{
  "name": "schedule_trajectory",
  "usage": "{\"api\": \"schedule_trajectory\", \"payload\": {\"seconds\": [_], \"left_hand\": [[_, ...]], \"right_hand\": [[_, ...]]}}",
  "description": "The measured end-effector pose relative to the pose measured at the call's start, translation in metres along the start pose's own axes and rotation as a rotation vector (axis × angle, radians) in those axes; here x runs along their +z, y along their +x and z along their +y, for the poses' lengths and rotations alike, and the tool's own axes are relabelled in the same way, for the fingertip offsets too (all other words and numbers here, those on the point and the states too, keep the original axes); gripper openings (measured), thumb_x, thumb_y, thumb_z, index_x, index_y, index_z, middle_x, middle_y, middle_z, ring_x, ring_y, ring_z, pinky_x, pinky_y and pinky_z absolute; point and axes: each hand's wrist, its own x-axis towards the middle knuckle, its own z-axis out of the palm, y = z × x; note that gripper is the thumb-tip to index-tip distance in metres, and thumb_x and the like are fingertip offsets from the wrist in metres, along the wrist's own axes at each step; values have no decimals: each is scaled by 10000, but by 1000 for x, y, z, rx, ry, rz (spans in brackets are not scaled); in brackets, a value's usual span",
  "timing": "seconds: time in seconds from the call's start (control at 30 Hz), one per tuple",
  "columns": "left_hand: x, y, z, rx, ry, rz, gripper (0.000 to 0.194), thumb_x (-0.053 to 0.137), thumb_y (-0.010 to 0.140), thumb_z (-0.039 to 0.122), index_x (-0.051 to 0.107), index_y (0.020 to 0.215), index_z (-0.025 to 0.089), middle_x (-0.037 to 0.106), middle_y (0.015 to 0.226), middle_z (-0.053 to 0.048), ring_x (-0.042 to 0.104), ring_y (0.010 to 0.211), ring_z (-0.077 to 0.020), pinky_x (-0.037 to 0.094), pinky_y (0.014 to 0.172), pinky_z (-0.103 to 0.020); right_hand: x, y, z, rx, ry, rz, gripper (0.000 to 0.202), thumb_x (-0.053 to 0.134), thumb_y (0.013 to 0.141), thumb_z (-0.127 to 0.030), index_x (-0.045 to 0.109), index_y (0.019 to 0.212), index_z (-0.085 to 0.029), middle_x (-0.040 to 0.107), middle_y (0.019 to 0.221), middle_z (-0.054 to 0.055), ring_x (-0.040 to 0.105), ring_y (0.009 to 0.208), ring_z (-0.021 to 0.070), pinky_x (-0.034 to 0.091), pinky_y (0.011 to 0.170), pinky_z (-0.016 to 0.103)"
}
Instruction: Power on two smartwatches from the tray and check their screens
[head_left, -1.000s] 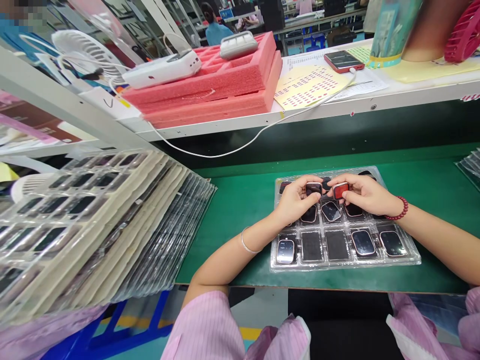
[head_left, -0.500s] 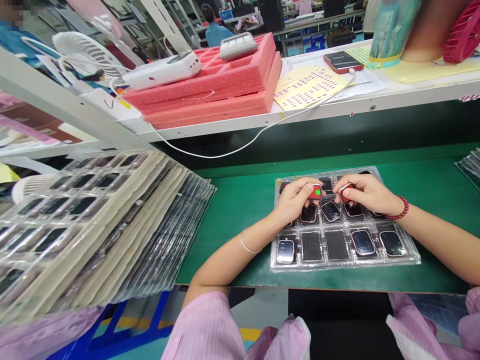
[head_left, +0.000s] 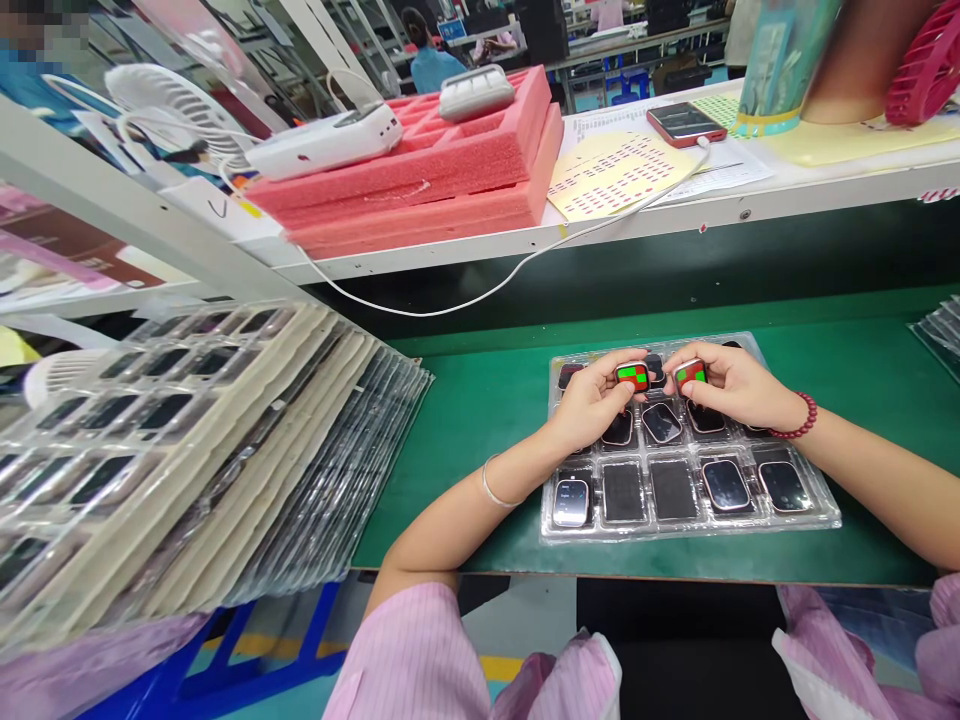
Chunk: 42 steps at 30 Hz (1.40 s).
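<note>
Between its thumb and fingers my left hand [head_left: 592, 402] holds a small watch [head_left: 634, 377] whose lit screen shows red and green blocks. My right hand [head_left: 731, 385] grips a second watch [head_left: 690, 376] with a similar red and green screen. Both hands are over the back half of a clear plastic tray [head_left: 821, 515]. Dark-screened watches lie in several of its compartments, such as one watch [head_left: 726, 485] in the front row. At the front left a watch [head_left: 571, 502] has a lit screen. Two front compartments show only dark bottoms.
Stacked trays of watches [head_left: 172, 440] lean at the left of the green table [head_left: 480, 430]. Above, a shelf [head_left: 637, 225] bears red foam [head_left: 420, 190], papers and a phone [head_left: 686, 122], with a white cable [head_left: 450, 308] drooping from it. A person [head_left: 433, 68] is in the background.
Both held watches have been tilted, and their screens now show more green blocks beside the red. My left thumb has shifted lower on its watch. The tray has not visibly moved.
</note>
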Motion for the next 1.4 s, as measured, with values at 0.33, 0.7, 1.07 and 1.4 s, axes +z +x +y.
{"api": "schedule_trajectory", "payload": {"seconds": [0.33, 0.7, 1.07, 1.4], "left_hand": [[1, 1, -4, 28, -35, 22, 394, 699, 829, 269, 626, 1202, 167, 682, 1205, -128, 689, 1045, -235, 595, 803, -312], [2, 1, 5, 1, 5, 55, 325, 707, 817, 428, 651, 964, 143, 706, 880, -76, 693, 824, -171, 547, 662, -248], [2, 0, 6, -25, 26, 59, 248, 704, 800, 342, 640, 940, 147, 705, 871, -66, 686, 807, -165, 528, 675, -252], [2, 1, 2, -59, -7, 53, 345, 682, 774, 206, 591, 1103, 154, 710, 1039, -104, 691, 924, -191, 532, 748, -272]], "right_hand": [[0, 0, 1, -6, -23, -33, 295, 646, 819, -226, 628, 1112, -198, 709, 1004, 86, 698, 904, 223, 579, 738, 343], [-1, 0, -4, -22, -52, -53, 154, 655, 827, -225, 672, 976, -190, 723, 851, 49, 679, 771, 189, 536, 682, 304], [-3, 0, 0, 152, 98, -61, 262, 603, 899, -339, 720, 1082, -193, 758, 944, 82, 678, 729, 172, 550, 567, 261], [0, 1, -4, 58, 76, -30, 209, 624, 797, -167, 678, 999, -177, 744, 920, 77, 710, 791, 185, 567, 589, 262]]}}
